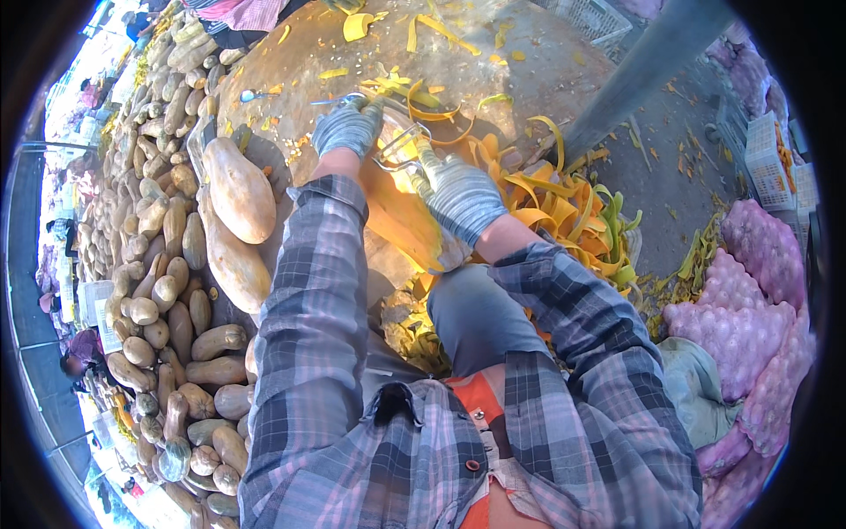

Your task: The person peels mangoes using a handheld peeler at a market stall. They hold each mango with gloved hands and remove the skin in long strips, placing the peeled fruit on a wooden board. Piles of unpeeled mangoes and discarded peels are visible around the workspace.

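A long squash, largely peeled to orange flesh (403, 215), lies slanting in front of me, its near end by my knee. My gloved left hand (350, 125) grips its far end. In my gloved right hand (462, 192) is a metal peeler (402, 147), its wide frame against the squash's upper side. Strips of peel curl off beyond the peeler, and a heap of orange and green peelings (572, 218) lies right of my right hand. Two whole tan squashes (239, 190) rest to the left of my left arm. A spoon (250, 96) lies on the board beyond them.
A big pile of unpeeled squashes (178, 278) spreads along the left. A thick post (641, 73) slants up at the right. Purple mesh sacks (733, 317) and white plastic crates (767, 162) stand far right. Part of another person (241, 13) shows at the top.
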The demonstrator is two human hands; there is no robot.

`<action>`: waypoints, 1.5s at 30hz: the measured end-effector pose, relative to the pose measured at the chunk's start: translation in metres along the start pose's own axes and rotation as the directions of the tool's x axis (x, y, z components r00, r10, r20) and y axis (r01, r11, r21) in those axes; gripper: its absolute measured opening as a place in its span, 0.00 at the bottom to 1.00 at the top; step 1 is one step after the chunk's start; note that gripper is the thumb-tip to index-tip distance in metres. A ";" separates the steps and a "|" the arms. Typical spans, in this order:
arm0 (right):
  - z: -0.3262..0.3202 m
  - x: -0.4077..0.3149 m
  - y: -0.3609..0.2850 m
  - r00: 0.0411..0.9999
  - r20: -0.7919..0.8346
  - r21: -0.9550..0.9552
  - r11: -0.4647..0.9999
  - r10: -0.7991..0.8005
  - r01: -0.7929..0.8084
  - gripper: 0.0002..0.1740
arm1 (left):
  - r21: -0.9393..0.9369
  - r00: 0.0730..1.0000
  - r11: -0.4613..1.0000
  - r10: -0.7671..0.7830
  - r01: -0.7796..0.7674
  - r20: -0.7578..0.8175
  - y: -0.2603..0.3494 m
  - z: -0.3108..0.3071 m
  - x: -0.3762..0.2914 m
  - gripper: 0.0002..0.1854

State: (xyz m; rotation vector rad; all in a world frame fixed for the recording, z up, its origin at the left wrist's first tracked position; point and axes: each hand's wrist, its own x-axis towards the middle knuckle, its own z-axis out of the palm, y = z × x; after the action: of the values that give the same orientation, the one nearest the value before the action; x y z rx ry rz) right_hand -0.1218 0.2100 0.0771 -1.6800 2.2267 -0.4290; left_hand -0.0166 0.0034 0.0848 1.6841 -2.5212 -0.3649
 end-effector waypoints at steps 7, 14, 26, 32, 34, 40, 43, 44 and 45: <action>0.012 -0.100 0.039 0.993 0.102 -0.073 0.995 -0.060 0.068 0.29 | 0.012 1.000 1.000 -0.029 0.029 0.010 0.006 0.000 -0.010 0.24; -0.003 -0.167 0.096 0.979 0.182 0.036 0.994 0.094 -0.103 0.31 | -0.143 0.999 0.989 -0.038 0.039 0.015 -0.004 -0.004 -0.008 0.27; 0.013 -0.007 0.031 0.998 -0.064 0.265 0.964 -0.006 0.023 0.29 | -0.285 0.998 0.957 0.037 -0.053 -0.059 -0.022 0.023 0.003 0.28; 0.034 -0.152 0.121 0.992 0.119 0.293 0.956 -0.032 -0.004 0.30 | -0.228 0.999 0.974 -0.023 0.015 -0.029 -0.017 0.021 0.009 0.31; -0.001 -0.152 0.096 0.994 0.096 0.278 0.958 0.049 -0.074 0.31 | -0.187 0.998 0.981 -0.056 0.058 0.017 -0.012 0.019 0.004 0.31; -0.008 -0.028 0.016 0.987 -0.127 0.020 0.995 -0.096 0.099 0.29 | -0.209 0.995 0.976 -0.048 0.066 0.090 -0.002 0.017 0.010 0.30; -0.006 -0.005 -0.007 0.998 0.032 -0.004 0.999 -0.050 0.050 0.26 | -0.209 0.995 0.975 -0.058 0.073 0.077 -0.005 0.016 0.002 0.29; 0.003 -0.013 -0.003 0.997 -0.006 -0.014 0.997 -0.082 0.081 0.25 | -0.198 0.996 0.978 -0.057 0.069 0.066 -0.005 0.014 0.002 0.30; 0.008 -0.028 0.001 0.994 -0.006 -0.007 0.994 -0.106 0.106 0.26 | -0.189 0.997 0.980 -0.059 0.069 0.058 -0.009 0.016 0.000 0.30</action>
State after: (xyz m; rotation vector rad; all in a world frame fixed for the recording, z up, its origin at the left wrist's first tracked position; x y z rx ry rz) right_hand -0.1116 0.2369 0.0713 -1.8090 2.1521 -0.4531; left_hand -0.0117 0.0026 0.0676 1.7050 -2.3828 -0.6413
